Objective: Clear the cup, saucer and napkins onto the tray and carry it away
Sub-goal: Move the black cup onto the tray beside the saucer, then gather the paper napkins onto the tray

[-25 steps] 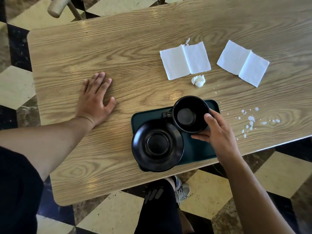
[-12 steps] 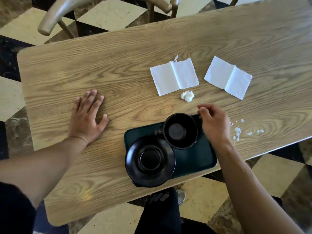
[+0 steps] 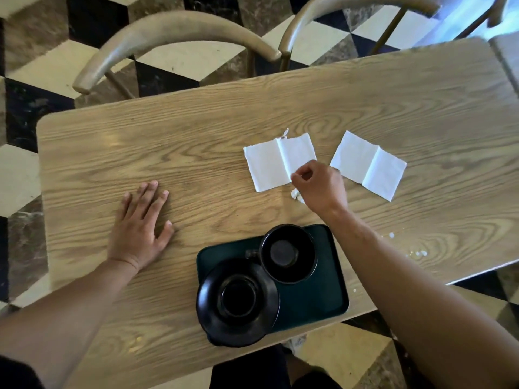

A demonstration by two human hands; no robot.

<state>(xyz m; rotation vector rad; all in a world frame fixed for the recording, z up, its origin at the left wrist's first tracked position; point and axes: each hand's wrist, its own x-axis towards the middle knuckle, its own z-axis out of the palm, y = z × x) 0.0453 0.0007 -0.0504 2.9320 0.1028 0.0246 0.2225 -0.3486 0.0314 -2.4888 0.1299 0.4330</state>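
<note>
A dark green tray point(image 3: 314, 299) lies at the table's near edge. On it stand a black saucer point(image 3: 237, 301) at the left and a black cup point(image 3: 288, 253) at the back. Two white unfolded napkins lie beyond the tray: the left napkin point(image 3: 269, 164) and the right napkin point(image 3: 368, 164). My right hand point(image 3: 320, 186) is over the left napkin's near right corner, thumb and forefinger pinched at its edge. A small crumpled paper ball point(image 3: 296, 195) peeks out under that hand. My left hand point(image 3: 140, 226) rests flat on the table, fingers spread.
White crumbs point(image 3: 415, 252) are scattered on the wooden table point(image 3: 196, 153) right of the tray. Two curved wooden chair backs point(image 3: 174, 32) stand beyond the far edge. The floor is checkered tile. My leg shows below the near edge.
My right hand let go of the cup on the tray and moved away to the left napkin's corner. The view shifted farther back. My left hand stayed flat.
</note>
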